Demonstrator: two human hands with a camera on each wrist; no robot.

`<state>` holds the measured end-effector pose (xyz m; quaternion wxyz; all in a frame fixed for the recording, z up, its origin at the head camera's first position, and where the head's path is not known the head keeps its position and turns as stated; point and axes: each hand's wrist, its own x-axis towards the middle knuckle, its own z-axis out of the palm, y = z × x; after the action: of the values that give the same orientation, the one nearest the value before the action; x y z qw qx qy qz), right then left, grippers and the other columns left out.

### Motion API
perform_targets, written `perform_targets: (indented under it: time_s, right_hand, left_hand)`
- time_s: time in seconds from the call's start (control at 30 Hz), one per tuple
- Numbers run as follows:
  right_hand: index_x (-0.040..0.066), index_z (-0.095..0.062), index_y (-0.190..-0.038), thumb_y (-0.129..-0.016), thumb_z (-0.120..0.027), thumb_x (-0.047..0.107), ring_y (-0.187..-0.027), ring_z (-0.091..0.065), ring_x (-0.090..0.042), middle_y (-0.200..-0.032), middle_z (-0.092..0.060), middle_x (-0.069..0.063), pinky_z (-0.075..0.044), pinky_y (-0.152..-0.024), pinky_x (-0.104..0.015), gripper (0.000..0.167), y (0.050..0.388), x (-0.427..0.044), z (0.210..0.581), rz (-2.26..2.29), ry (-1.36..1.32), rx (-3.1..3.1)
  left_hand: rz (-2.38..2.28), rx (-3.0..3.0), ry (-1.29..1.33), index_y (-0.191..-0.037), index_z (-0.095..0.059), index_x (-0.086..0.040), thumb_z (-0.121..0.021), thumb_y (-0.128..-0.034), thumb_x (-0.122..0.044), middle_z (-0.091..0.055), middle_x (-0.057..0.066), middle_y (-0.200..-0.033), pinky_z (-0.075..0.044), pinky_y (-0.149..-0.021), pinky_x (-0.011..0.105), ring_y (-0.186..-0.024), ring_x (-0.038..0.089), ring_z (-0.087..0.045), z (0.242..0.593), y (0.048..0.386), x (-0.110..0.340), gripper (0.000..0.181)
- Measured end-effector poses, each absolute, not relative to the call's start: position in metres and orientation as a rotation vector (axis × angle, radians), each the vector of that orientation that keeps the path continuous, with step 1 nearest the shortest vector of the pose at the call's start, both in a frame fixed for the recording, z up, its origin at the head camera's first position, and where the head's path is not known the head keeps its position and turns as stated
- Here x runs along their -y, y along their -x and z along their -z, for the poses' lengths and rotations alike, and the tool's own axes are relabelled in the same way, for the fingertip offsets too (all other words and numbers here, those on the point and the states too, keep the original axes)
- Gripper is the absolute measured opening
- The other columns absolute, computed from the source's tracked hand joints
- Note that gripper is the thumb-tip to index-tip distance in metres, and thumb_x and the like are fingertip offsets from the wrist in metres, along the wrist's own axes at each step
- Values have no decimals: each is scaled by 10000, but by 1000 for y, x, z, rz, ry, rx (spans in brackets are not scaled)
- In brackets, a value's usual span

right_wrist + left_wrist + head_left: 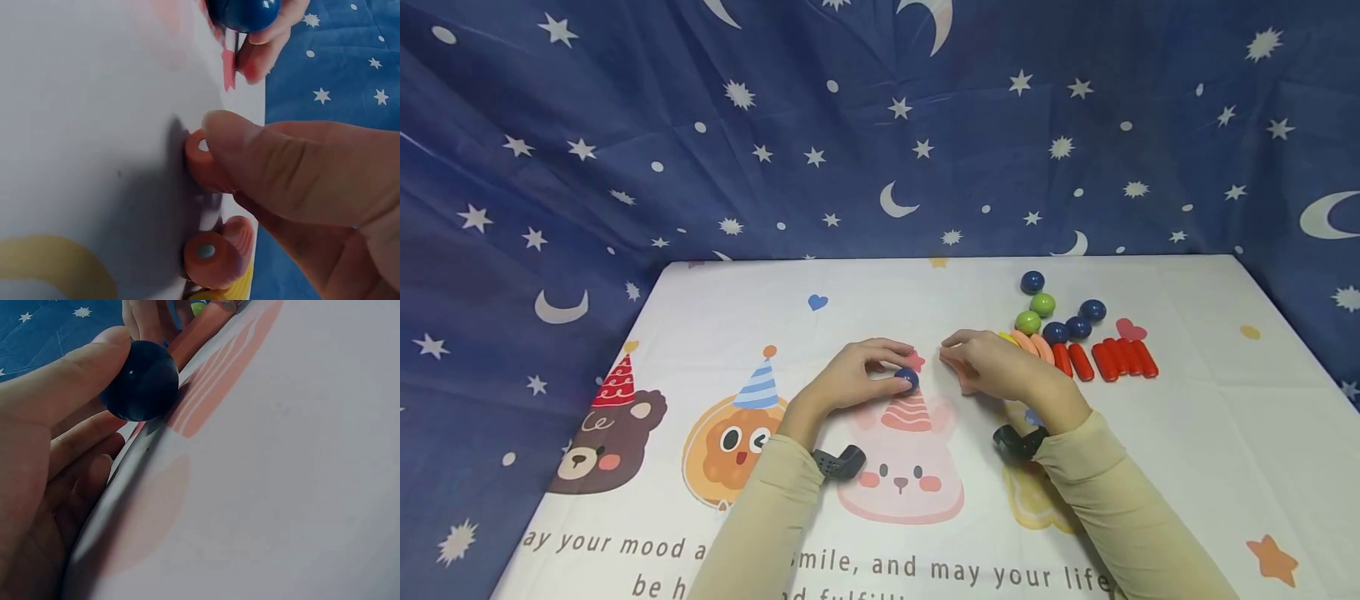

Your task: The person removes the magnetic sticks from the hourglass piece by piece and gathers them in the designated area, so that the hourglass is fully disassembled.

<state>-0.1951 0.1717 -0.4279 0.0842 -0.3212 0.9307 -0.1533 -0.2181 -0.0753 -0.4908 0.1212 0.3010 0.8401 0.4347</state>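
My left hand [861, 375] pinches a glossy dark blue ball [907, 380] between thumb and fingers, just above the tablecloth near the printed pink hat. In the left wrist view the ball [140, 381] sits at the thumb tip. Across a small gap my right hand [996, 367] pinches a salmon-coloured rod-like piece [958, 375] between thumb and fingers. The right wrist view shows the rounded end of that piece [203, 164] with a white spot on it. Other salmon pieces [1032, 344] lie beside this hand, partly hidden by it.
To the right, several red oblong pieces [1126, 358] lie in a row. Behind them are two green balls [1042, 304] and several dark blue balls [1093, 311]. A bit of yellow piece [236, 290] shows under the right hand. A starry blue curtain [865, 125] hangs behind the table.
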Motion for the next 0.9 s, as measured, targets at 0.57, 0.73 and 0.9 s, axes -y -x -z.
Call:
perform_targets:
  time_s: [0.57,0.73,0.9]
  right_hand:
    - [0,-684,-1108,-704,-844,198,-998,-626,-275,-1151,-646,-157,-524,-918,-393,477,197,-172,427,362,640,-2887]
    - [19,-688,-1111,-727,-826,243,-962,-656,-250,-1124,-648,-134,-549,-864,-376,466,190,-161,421,478,751,-2981]
    - [57,-686,-1129,-760,-801,250,-868,-669,-195,-1002,-676,-71,-564,-759,-311,432,182,-136,429,681,855,-2935]
  left_hand:
    - [-1279,-2451,-875,-1094,-721,-201,-759,-793,-369,-613,-152,-1241,-481,-942,276,-1171,25,-530,491,218,73,347]
    - [-1290,-2453,-870,-1095,-719,-196,-742,-809,-380,-620,-141,-1235,-481,-935,271,-1154,39,-546,491,218,73,342]
    - [-1361,-2482,-823,-1068,-725,-197,-712,-839,-375,-655,-102,-1157,-517,-840,255,-1000,60,-611,492,217,72,291]
